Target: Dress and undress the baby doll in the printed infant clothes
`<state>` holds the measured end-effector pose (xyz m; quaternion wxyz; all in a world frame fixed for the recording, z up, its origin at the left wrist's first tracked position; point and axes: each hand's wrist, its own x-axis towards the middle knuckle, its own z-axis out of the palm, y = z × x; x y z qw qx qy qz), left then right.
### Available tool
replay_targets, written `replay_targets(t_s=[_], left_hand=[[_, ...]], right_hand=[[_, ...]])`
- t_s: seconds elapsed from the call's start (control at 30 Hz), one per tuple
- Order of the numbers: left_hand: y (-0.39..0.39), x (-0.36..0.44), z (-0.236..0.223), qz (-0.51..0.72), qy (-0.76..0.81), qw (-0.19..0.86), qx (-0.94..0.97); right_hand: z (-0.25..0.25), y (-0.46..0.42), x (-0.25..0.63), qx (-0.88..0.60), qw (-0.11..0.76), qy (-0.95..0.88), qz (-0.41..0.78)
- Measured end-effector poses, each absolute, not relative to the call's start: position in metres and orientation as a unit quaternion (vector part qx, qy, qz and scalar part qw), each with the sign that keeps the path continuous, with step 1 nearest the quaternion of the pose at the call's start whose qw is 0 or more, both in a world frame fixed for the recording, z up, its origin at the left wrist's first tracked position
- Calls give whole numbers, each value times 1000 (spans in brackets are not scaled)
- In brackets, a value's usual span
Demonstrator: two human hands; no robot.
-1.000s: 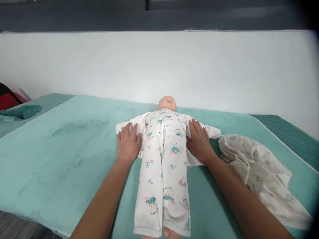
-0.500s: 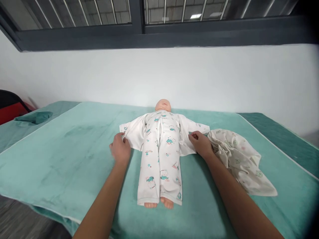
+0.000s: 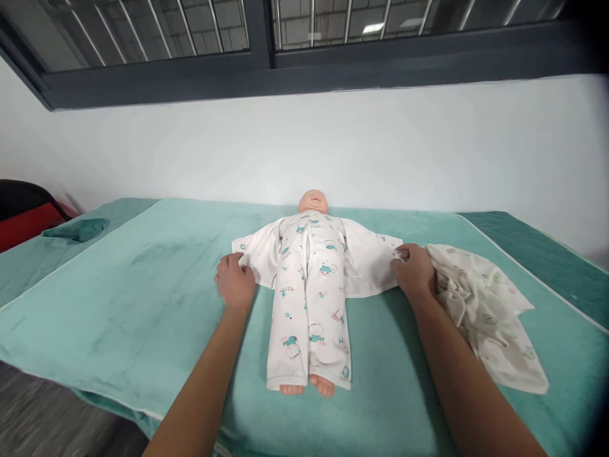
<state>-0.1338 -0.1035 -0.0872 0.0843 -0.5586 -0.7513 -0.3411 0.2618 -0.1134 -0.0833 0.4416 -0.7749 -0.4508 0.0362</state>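
Note:
A baby doll (image 3: 313, 201) lies on its back, its head by the wall and its feet towards me. White printed baby clothes (image 3: 328, 304) cover it, with two trouser legs ending above the bare feet (image 3: 323, 384) and sleeves spread to both sides. At the left sleeve's lower edge, my left hand (image 3: 235, 280) is closed, fingertips on the fabric. My right hand (image 3: 415, 271) pinches the edge of the right sleeve near its cuff and holds that side stretched outward. The doll's arms are hidden under the fabric.
Beside my right forearm lies a crumpled pale printed cloth (image 3: 490, 317). A teal blanket (image 3: 143, 304) covers the bed, which meets a white wall (image 3: 214, 152) below a barred window (image 3: 309, 25). A black and red object (image 3: 28, 219) stands at the far left.
My right hand has moved right, pulling the sleeve and side panel out wider. The crumpled cloth has shifted right beside it. My left hand stays at the left sleeve.

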Motion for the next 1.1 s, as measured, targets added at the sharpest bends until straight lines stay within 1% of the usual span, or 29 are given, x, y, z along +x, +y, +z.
replay_targets(t_s=[0.07, 0.17, 0.27, 0.37, 0.47, 0.7, 0.77, 0.83, 0.9, 1.0, 1.1], left_hand=[[-102, -134, -88, -342, -752, 84, -557], [-101, -133, -88, -338, -752, 92, -558], [-101, -131, -89, -334, -743, 99, -571], [-102, -129, -89, -322, -731, 110, -592], [-103, -129, -90, -294, -722, 120, -614], [-101, -127, -89, -268, -729, 113, -620], [-102, -127, -89, -262, -733, 110, -618], [-103, -127, -90, -263, -735, 112, -615], [-104, -126, -89, -276, -722, 125, -622], [-100, -119, -83, -303, -661, 153, -669], [-81, -102, -71, -313, -603, 143, -720]], right_hand=[[-85, -115, 259, -758, 416, -501, -34], [-86, -116, 242, -675, 420, -600, -90], [-83, -105, 219, -601, 412, -679, -83], [-76, -81, 200, -571, 353, -738, -65], [-69, -51, 190, -589, 292, -751, -57], [-63, -16, 197, -694, 204, -688, -52], [-63, -16, 200, -722, 207, -659, -36], [-64, -17, 202, -727, 234, -645, -32], [-66, -18, 200, -702, 278, -653, -53], [-70, -18, 194, -640, 339, -684, -84], [-71, -16, 189, -587, 349, -727, -72]])
